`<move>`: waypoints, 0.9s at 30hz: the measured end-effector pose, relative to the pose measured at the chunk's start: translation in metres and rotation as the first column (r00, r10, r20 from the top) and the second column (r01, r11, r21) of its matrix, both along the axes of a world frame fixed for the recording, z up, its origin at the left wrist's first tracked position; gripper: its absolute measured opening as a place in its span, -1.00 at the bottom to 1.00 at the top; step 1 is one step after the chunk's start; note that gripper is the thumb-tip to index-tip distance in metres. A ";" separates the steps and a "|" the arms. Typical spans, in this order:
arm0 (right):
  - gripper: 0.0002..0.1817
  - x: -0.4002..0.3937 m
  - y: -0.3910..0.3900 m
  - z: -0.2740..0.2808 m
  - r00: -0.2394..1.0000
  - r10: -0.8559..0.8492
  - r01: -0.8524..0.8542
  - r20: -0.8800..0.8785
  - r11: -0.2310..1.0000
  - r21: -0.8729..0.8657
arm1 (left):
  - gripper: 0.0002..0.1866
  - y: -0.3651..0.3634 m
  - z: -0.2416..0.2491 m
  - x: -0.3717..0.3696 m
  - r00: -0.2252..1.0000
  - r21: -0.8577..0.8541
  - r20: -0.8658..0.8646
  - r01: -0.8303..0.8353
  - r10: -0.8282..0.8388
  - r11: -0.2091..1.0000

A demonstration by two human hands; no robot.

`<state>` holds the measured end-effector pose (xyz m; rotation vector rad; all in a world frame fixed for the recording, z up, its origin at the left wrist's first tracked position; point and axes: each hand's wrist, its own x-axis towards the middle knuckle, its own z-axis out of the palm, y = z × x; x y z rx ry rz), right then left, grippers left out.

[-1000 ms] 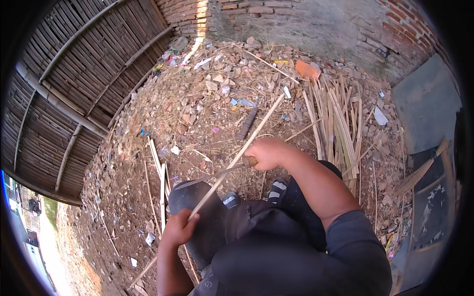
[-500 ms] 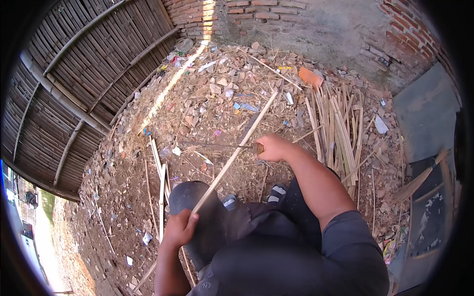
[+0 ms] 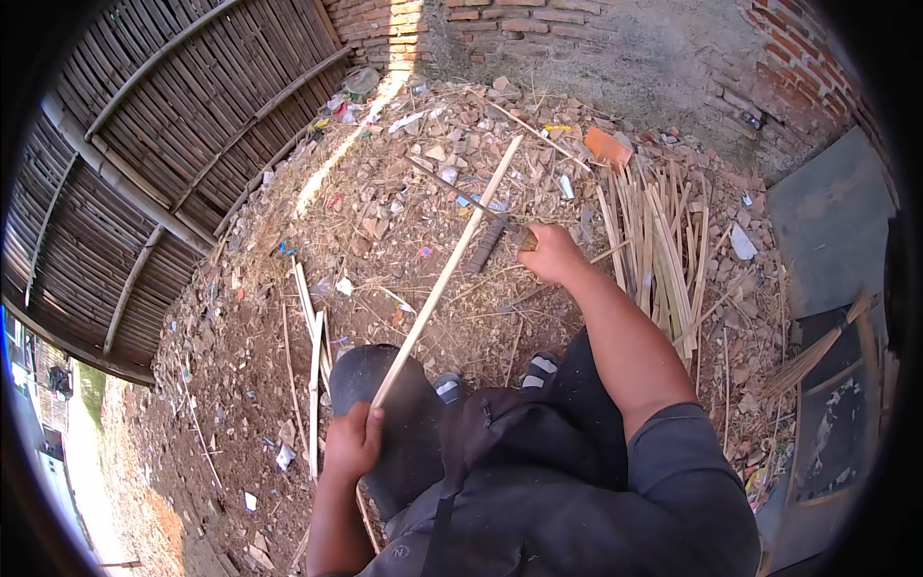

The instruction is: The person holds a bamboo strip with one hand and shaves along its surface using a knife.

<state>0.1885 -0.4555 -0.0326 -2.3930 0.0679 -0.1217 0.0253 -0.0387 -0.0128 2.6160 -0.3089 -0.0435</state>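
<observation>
A long pale bamboo strip [image 3: 447,274] slants up and away from my left hand [image 3: 354,440], whose fingers are wrapped round its near end beside my knee. My right hand [image 3: 552,254] grips the handle of a knife [image 3: 460,193]. Its thin dark blade points up and to the left and crosses the strip near the far end; whether they touch I cannot tell. On the ground below, between strip and knife handle, lies a dark ridged bar [image 3: 487,242].
Cut bamboo strips [image 3: 663,260] lie in a pile at the right, and a few more strips [image 3: 315,385] at the left. An orange tile piece [image 3: 607,147] rests behind the pile. Rubble covers the ground up to a brick wall [image 3: 567,48] and a bamboo fence [image 3: 163,125].
My right hand has moved up and slightly right with the knife, whose blade now tilts up toward the strip's far end. The strip's far end has shifted left and stands more upright.
</observation>
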 end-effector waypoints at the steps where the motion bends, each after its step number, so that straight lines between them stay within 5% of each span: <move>1: -0.67 -0.002 0.001 -0.001 0.999 0.033 -0.032 0.026 0.998 -0.046 | -0.59 -0.001 0.000 0.000 1.000 -0.010 0.011 -0.001 0.001 1.000; 7: -0.69 -0.034 0.034 0.028 0.877 0.476 -0.394 0.062 0.787 -0.475 | -0.60 -0.001 0.003 0.002 0.999 0.004 -0.026 0.020 -0.020 1.000; 11: -0.65 0.001 -0.001 -0.007 0.997 0.068 -0.068 0.036 0.998 -0.011 | -0.62 0.005 0.001 0.000 1.000 -0.035 -0.010 0.016 -0.016 0.999; 12: -0.61 0.001 -0.004 -0.002 0.990 -0.076 0.077 0.116 0.997 0.000 | -0.62 0.005 -0.001 0.000 1.000 -0.061 0.018 0.011 -0.010 0.998; 15: -0.65 -0.005 0.000 0.003 0.992 -0.091 0.098 0.082 0.991 -0.090 | -0.63 0.001 -0.001 0.001 0.999 -0.036 0.047 0.014 -0.012 0.999; 19: -0.71 -0.035 0.026 0.035 0.912 0.399 -0.323 0.089 0.836 -0.443 | -0.62 -0.003 0.003 0.004 1.000 -0.067 -0.001 0.024 -0.024 0.997; 20: -0.71 -0.030 0.020 0.020 0.882 0.429 -0.288 0.195 0.819 -0.496 | -0.62 -0.003 0.007 0.004 0.999 -0.054 -0.028 0.027 -0.028 0.998; 23: -0.70 -0.008 0.000 0.000 0.979 -0.087 0.099 0.184 0.994 -0.054 | -0.63 0.002 0.009 -0.005 0.999 -0.032 -0.050 0.005 -0.007 0.999; 25: -0.68 0.015 -0.026 -0.013 0.917 -0.394 0.394 0.062 0.919 0.025 | -0.63 0.000 0.009 -0.006 1.000 -0.010 -0.031 -0.007 0.007 1.000; 27: -0.66 0.012 -0.043 -0.019 0.868 -0.480 0.464 0.125 0.875 0.136 | -0.62 -0.001 0.014 -0.010 1.000 0.047 -0.028 -0.002 0.003 0.999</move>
